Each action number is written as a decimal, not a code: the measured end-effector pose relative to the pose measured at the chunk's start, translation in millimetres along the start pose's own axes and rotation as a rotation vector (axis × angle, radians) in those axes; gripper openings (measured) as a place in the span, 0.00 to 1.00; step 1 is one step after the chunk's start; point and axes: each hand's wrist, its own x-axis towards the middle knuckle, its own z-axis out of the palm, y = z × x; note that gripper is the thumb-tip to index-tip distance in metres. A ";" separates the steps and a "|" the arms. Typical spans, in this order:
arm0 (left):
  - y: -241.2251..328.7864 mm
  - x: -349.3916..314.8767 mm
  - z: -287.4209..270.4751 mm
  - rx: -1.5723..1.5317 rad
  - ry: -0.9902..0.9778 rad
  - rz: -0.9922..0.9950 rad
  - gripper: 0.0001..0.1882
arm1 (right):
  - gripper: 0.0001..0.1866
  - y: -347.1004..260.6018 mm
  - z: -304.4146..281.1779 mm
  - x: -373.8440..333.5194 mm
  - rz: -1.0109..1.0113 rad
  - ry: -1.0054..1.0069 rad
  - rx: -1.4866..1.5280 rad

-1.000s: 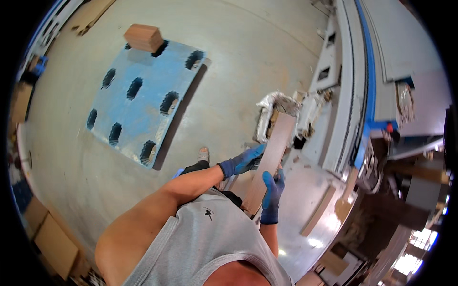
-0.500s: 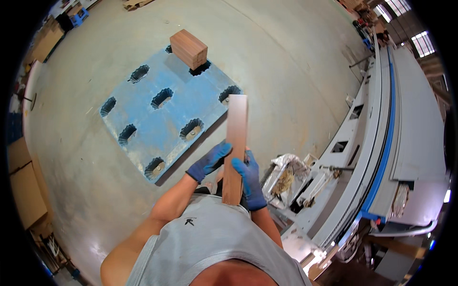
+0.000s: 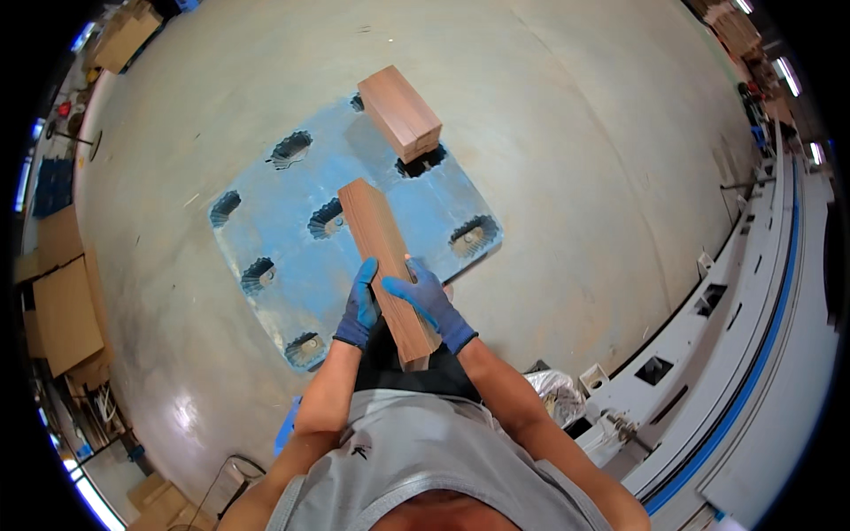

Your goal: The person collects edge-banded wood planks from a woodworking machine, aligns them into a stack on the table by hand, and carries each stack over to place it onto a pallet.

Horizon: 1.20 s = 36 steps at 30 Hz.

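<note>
While your left hand point(image 3: 360, 310) and right hand point(image 3: 428, 298) grip the wood point(image 3: 377, 234) on opposite sides, its far end appears over the middle of the pallet point(image 3: 273, 212); press equally with both, hold it steady, and mind the stack point(image 3: 398, 111) at the pallet's far edge.

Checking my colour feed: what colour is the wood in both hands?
The held wood is reddish brown with lengthwise grain; the head view shows it best.
</note>
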 end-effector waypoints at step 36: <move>172.5 676.2 -250.1 0.075 0.272 0.118 0.28 | 0.52 160.0 -106.4 619.2 0.219 0.221 0.272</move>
